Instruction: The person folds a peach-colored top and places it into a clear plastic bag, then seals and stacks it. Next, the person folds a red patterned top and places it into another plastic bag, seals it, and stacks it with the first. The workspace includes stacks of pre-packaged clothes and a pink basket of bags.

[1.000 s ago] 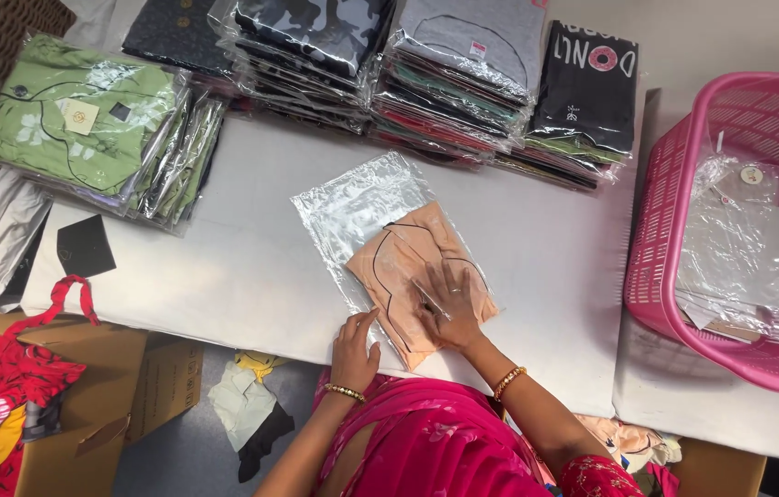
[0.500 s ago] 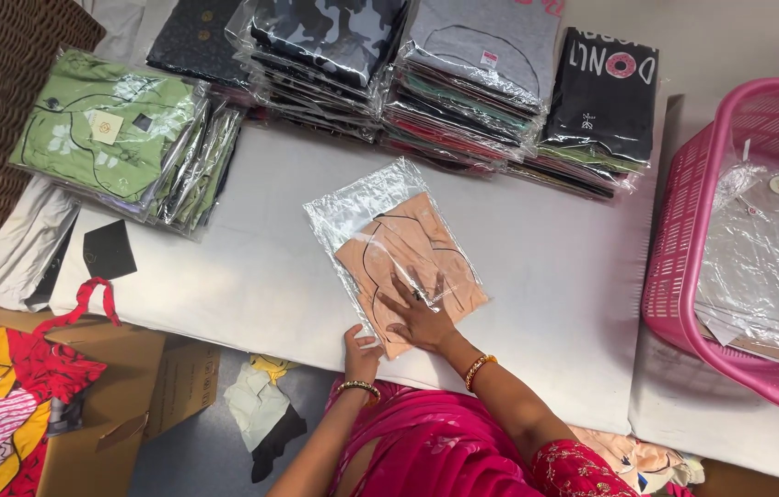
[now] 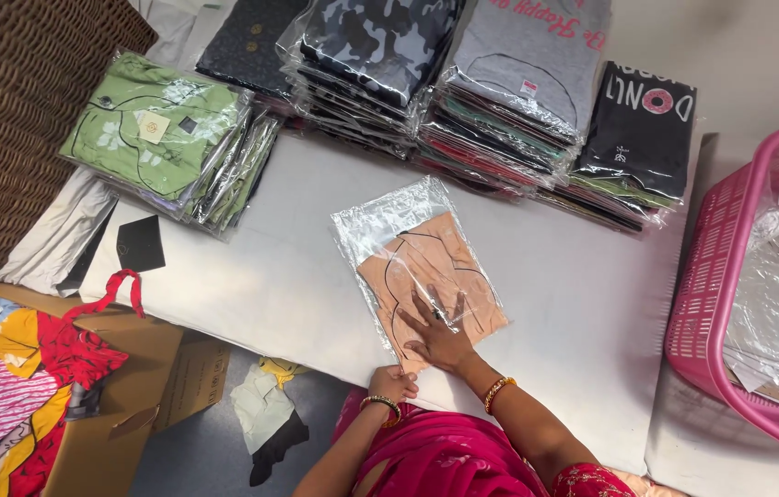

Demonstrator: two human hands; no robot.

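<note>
White bench (image 3: 251,276) mid-packing: right hand (image 3: 440,333) spread flat on the peach garment (image 3: 431,281) in its clear bag (image 3: 389,216); left hand (image 3: 393,381) pinching the bag's 6 o'clock edge, probably sealing next.

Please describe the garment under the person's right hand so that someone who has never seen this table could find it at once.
On the white table, in front of the row of stacked bagged shirts, one clear plastic bag lies alone. Inside it is the peach folded garment, pressed flat by the right hand. It is the only single, unstacked peach piece.
</note>
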